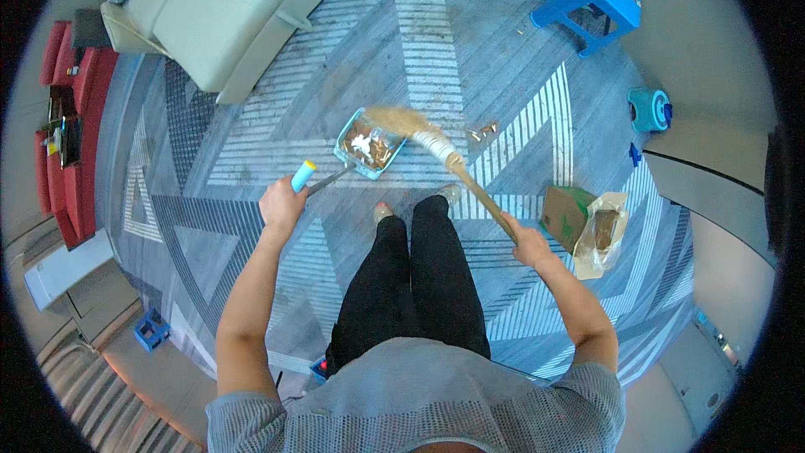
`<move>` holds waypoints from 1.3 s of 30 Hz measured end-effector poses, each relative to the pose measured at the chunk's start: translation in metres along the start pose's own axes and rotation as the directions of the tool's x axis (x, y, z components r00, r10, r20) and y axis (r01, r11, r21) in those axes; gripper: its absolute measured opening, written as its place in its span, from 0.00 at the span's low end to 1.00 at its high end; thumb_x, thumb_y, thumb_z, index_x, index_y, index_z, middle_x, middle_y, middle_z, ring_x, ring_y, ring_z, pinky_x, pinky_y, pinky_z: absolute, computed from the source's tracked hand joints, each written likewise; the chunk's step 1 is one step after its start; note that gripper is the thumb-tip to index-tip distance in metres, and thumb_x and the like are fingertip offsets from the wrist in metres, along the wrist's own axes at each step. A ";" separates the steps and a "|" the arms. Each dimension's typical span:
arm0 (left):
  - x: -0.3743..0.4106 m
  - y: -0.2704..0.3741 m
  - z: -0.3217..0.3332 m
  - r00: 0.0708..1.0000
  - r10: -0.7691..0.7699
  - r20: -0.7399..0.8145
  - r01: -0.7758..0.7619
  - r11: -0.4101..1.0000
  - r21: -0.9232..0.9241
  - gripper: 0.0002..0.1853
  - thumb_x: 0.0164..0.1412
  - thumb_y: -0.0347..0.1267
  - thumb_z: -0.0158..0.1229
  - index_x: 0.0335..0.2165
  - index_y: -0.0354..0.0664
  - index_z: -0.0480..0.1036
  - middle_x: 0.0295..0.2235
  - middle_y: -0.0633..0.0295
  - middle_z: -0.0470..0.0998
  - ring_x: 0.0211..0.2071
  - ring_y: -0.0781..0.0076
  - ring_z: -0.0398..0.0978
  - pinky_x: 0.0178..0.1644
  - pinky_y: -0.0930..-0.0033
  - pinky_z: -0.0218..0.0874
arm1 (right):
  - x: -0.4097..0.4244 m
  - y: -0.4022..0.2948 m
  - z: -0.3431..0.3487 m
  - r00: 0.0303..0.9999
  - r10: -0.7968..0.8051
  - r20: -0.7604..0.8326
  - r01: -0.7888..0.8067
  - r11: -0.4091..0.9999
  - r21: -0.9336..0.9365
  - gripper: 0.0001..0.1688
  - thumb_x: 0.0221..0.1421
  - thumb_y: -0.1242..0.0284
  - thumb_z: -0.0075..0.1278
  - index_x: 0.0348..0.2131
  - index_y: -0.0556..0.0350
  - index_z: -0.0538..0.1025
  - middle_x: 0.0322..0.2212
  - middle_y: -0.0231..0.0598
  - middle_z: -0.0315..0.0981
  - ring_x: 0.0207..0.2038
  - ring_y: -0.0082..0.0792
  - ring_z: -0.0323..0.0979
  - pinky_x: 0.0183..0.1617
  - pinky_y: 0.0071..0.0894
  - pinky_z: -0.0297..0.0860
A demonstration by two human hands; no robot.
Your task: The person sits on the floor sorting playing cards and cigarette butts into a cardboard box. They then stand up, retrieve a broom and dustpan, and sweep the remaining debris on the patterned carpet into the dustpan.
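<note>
My left hand (283,204) is closed round the handle of a long-handled dustpan (343,156), whose light blue grip end with a yellow cap sticks up past my fingers. Brown debris, cigarette butts and crumpled white paper lie in the pan. My right hand (530,243) grips the wooden handle of a straw broom (434,141). The blurred bristles are over the pan's upper right edge. Several cigarette butts (483,132) lie on the patterned floor to the right of the broom head.
A pale sofa (220,6) stands at the upper left, a blue plastic stool (591,0) at the upper right. A cardboard box (567,217) with an open liner is near my right hand. Beside the right wall sits a teal bin (648,109). Red seating (88,138) lines the far left.
</note>
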State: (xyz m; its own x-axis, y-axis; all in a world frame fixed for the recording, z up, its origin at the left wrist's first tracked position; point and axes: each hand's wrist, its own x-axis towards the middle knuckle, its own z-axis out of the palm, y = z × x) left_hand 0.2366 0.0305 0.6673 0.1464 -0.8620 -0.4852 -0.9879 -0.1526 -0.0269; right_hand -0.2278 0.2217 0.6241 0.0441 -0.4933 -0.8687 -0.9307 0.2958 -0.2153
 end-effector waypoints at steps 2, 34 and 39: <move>-0.004 -0.001 -0.001 1.000 -0.008 0.030 0.008 1.000 -0.003 0.15 0.48 0.42 0.58 0.32 0.45 0.76 0.28 0.51 0.78 0.32 0.51 0.76 0.36 0.54 0.67 | 0.002 -0.004 0.001 0.997 0.077 0.003 -0.077 0.995 0.062 0.56 0.42 0.81 0.49 0.61 0.23 0.40 0.32 0.55 0.73 0.36 0.57 0.72 0.39 0.51 0.68; 0.018 0.004 -0.014 0.926 0.378 0.022 -0.374 0.904 0.208 0.14 0.46 0.40 0.57 0.29 0.42 0.76 0.27 0.48 0.77 0.31 0.49 0.75 0.37 0.51 0.66 | -0.052 -0.084 0.201 0.943 0.306 0.133 -0.250 0.383 0.889 0.52 0.42 0.82 0.48 0.61 0.32 0.45 0.24 0.49 0.71 0.16 0.38 0.69 0.18 0.37 0.67; 0.016 0.017 -0.015 0.904 0.423 0.059 -0.427 0.888 0.172 0.15 0.47 0.41 0.57 0.30 0.41 0.76 0.29 0.47 0.77 0.33 0.49 0.75 0.38 0.52 0.67 | -0.094 -0.116 0.235 0.918 0.394 -0.047 -0.149 0.451 0.880 0.51 0.43 0.83 0.47 0.62 0.32 0.45 0.26 0.50 0.71 0.16 0.37 0.68 0.17 0.36 0.66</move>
State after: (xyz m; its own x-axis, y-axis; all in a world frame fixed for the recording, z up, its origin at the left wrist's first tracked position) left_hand 0.2228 0.0067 0.6715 -0.2890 -0.8155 -0.5015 -0.9483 0.3155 0.0334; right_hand -0.0386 0.4254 0.6260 -0.3431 -0.3745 -0.8614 -0.1062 0.9266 -0.3606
